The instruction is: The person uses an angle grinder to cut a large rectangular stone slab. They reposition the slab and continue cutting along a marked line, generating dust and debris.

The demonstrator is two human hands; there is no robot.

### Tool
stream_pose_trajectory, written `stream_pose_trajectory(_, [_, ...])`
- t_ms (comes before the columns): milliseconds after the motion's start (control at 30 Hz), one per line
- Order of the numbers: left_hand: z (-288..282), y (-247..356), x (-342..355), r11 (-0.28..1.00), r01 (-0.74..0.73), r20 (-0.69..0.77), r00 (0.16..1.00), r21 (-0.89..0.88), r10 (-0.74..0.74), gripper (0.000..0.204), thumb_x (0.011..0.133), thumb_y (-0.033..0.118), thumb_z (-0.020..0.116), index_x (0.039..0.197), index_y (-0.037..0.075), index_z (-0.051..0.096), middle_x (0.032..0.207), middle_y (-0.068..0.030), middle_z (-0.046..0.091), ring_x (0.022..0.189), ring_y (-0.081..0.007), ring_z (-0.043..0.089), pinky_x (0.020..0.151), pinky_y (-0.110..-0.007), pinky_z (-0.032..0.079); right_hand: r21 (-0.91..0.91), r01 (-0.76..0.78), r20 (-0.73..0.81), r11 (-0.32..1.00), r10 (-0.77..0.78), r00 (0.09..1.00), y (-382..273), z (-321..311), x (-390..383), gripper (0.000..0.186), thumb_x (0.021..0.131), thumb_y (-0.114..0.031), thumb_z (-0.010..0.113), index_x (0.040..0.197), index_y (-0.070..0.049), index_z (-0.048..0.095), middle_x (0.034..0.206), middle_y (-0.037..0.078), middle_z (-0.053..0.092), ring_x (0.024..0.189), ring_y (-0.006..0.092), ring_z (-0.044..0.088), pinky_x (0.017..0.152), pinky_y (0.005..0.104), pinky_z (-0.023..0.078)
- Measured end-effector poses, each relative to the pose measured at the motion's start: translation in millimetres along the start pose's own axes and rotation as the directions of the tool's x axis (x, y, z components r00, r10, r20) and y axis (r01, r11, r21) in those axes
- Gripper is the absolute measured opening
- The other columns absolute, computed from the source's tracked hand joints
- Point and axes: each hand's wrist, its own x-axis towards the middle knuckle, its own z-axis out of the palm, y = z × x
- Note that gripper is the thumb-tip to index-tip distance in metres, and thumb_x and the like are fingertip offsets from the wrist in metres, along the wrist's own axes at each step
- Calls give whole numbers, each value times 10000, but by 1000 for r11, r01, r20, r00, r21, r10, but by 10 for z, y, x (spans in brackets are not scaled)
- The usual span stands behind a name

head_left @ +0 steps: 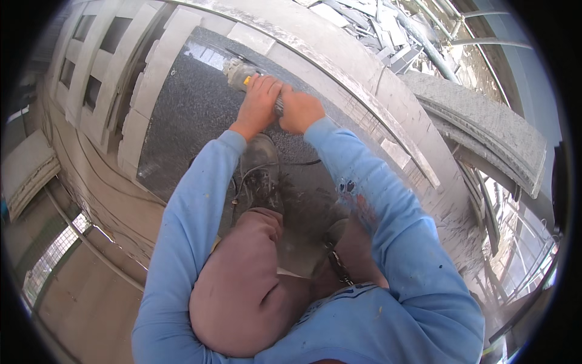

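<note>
Both hands are closed on an angle grinder [236, 74]. My left hand [257, 104] grips its body just behind the yellow part, and my right hand [301, 110] holds the rear, right beside the left. The grinder's disc end is over the upper part of a dark speckled stone slab [170, 139], which has a glossy patch near its top. My left boot [257, 170] is on the slab below my hands, with a cable crossing near it. The exact contact between disc and slab is hard to make out.
Pale slabs with square openings [85, 79] lie at the left, with loose cables [91, 176] beside them. A long narrow strip [364, 109] runs beyond the dark slab. Broken offcuts [364, 24], metal tubes [485, 40] and stacked grey planks [485, 133] are at the right.
</note>
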Motion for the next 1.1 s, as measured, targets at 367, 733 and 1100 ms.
stream_pose_trajectory(367, [3, 262, 0, 997, -72, 45, 996, 4, 71, 605, 650, -19, 769, 1214, 68, 569, 1197, -128, 600, 1243, -360, 534, 1155, -531, 340, -7, 2, -4, 1000, -2, 1000, 131, -20, -300, 508, 768, -129, 765, 1200, 29, 552, 1058, 200, 745, 1011, 351, 741, 873, 440, 600])
stream_pose_trajectory(733, [46, 465, 53, 994, -106, 58, 992, -33, 108, 634, 612, -5, 802, 1201, 62, 577, 1187, -135, 606, 1232, -348, 546, 1142, -522, 354, -23, -16, 21, 1000, 16, 1000, 287, -58, -457, 486, 762, -119, 764, 1171, 31, 548, 1034, 209, 746, 986, 364, 744, 865, 446, 599])
stream_pose_trajectory(1100, [69, 581, 5, 993, -114, 74, 990, -35, 116, 681, 589, 8, 822, 1222, 40, 572, 1207, -142, 609, 1242, -350, 544, 1163, -528, 345, -10, -48, 44, 999, 48, 998, 292, -71, -587, 485, 753, -93, 764, 1166, 35, 545, 1031, 223, 739, 997, 371, 735, 865, 451, 597])
